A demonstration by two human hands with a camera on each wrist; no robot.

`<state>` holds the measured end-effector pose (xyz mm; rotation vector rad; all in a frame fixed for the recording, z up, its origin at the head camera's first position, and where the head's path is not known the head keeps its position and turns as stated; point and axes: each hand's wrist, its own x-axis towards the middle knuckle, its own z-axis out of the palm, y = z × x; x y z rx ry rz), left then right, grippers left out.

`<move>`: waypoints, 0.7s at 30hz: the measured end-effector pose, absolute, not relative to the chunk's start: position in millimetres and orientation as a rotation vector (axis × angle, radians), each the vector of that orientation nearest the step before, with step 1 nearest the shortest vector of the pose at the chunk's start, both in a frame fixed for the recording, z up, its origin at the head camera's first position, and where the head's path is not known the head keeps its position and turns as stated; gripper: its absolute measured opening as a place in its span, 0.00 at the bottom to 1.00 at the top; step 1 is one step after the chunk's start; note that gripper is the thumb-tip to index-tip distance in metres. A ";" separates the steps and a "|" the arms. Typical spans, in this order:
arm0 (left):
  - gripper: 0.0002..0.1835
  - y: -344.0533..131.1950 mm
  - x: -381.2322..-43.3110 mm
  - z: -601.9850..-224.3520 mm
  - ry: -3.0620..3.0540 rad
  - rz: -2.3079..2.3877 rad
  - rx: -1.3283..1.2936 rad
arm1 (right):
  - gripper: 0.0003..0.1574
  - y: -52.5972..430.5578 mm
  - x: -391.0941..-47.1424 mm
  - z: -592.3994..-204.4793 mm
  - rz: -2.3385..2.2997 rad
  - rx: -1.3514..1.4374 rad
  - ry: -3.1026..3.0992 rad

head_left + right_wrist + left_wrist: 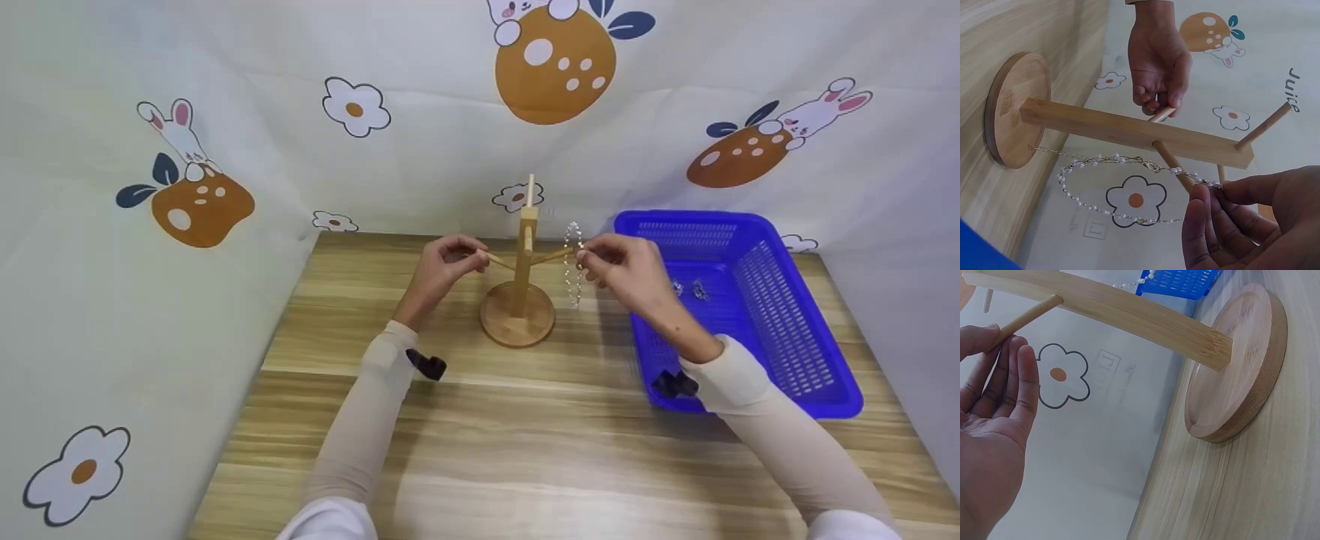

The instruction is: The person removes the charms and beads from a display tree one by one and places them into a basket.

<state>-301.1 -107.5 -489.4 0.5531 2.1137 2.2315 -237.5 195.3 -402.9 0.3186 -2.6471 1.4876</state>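
Observation:
A wooden stand (523,274) with a round base (1275,343) and several thin pegs stands upright on the table. My left hand (446,274) pinches the tip of its left peg (1027,319) between thumb and fingers. Beside the right peg (1171,160), my right hand (630,274) pinches a necklace of small white beads (1120,159) with a thin end chain. The necklace hangs as a loop at this peg's end; whether it encircles the peg, I cannot tell.
At the right stands a blue plastic basket (814,322) with small silvery items (699,290) inside. Behind the stand rises a patterned cloth wall (427,172). More cloth borders the table (480,435) on both sides.

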 end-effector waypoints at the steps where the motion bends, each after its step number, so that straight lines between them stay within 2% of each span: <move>1: 0.08 -107.4 -301.2 -489.3 2.113 2.231 0.554 | 0.11 196.0 -237.5 -402.1 1.487 0.318 -2.649; 8: 0.17 -107.7 -303.0 -490.7 2.132 2.210 0.562 | 0.10 200.8 -238.3 -397.4 1.458 0.324 -2.646; 21: 0.14 -108.3 -301.8 -490.7 2.120 2.222 0.553 | 0.08 216.1 -241.4 -386.2 1.349 0.311 -2.554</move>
